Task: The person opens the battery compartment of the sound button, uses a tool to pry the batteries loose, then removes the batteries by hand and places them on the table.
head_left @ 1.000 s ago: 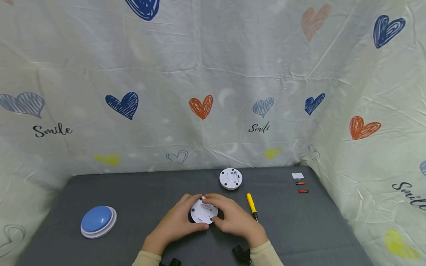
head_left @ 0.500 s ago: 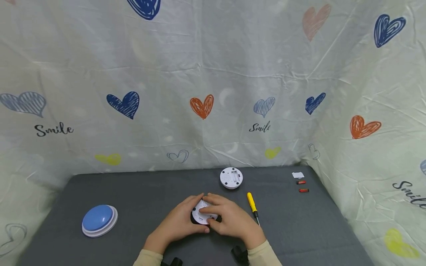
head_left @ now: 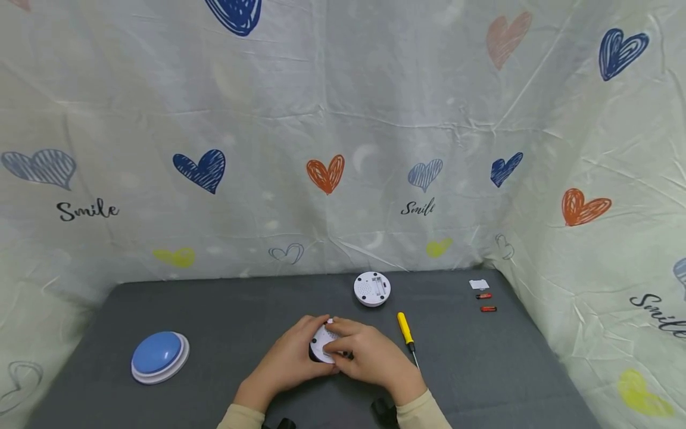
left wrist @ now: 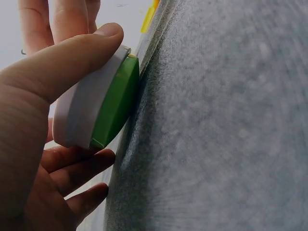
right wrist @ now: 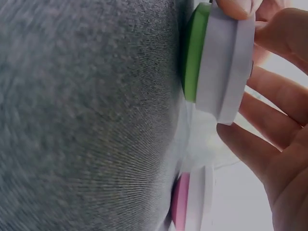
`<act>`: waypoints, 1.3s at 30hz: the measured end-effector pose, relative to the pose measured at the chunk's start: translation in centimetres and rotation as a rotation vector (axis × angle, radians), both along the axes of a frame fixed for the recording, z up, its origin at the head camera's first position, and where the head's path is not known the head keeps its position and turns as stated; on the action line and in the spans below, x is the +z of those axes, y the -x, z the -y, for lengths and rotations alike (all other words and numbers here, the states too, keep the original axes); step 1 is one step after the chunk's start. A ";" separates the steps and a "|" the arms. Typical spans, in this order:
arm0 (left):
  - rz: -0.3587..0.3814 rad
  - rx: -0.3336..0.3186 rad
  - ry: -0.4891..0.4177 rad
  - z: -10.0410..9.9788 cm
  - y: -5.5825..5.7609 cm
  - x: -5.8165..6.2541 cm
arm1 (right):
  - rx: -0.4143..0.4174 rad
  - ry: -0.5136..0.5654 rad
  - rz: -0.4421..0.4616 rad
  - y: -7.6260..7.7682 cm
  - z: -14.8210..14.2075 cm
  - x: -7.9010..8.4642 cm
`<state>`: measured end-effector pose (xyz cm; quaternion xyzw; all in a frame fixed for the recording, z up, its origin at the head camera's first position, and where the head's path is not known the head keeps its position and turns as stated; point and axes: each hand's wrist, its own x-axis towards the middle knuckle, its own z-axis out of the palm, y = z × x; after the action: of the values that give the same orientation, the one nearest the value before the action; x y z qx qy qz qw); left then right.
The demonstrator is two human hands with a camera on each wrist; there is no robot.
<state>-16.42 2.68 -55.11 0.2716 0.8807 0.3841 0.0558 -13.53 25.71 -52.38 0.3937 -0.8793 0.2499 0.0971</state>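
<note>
A round push button (head_left: 320, 342) lies face down near the front middle of the table, its white underside up. Its green dome (left wrist: 116, 98) faces the cloth, seen edge-on in the left wrist view. My left hand (head_left: 293, 354) grips the white rim from the left, thumb along the near side. Over the right part of the underside bends my right hand (head_left: 371, 358), thumb and forefinger close together against it. The right wrist view shows other right fingers touching the edge of the white base (right wrist: 222, 65). The right hand covers much of the underside.
Behind stands another upturned button (head_left: 372, 289) with its battery compartment uncovered; its pink dome (right wrist: 181, 199) shows below. A yellow screwdriver (head_left: 405, 329) lies to the right, two red batteries (head_left: 488, 309) and a white cover (head_left: 479, 284) farther right. A blue button (head_left: 157, 353) sits left.
My right hand has shifted left over the button's underside, its thumb and forefinger drawing together and covering more of it. The left hand keeps its grip on the rim.
</note>
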 end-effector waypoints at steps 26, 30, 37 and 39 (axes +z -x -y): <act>-0.061 0.013 0.021 -0.4 -0.2 0.0 | -0.032 -0.124 -0.022 -0.6 0.9 0.9; -0.082 0.010 0.018 -0.5 -0.1 0.0 | -0.054 -0.175 -0.053 -0.6 1.0 0.9; -0.105 0.017 0.022 -0.5 -0.2 0.0 | -0.057 -0.127 -0.041 -0.4 0.9 0.7; -0.090 0.019 0.022 -0.5 -0.3 0.0 | -0.048 -0.082 0.005 -0.3 0.7 0.6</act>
<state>-16.16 3.16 -55.13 0.2799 0.8890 0.3620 0.0154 -13.25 25.01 -51.77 0.3754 -0.8982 0.2124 0.0848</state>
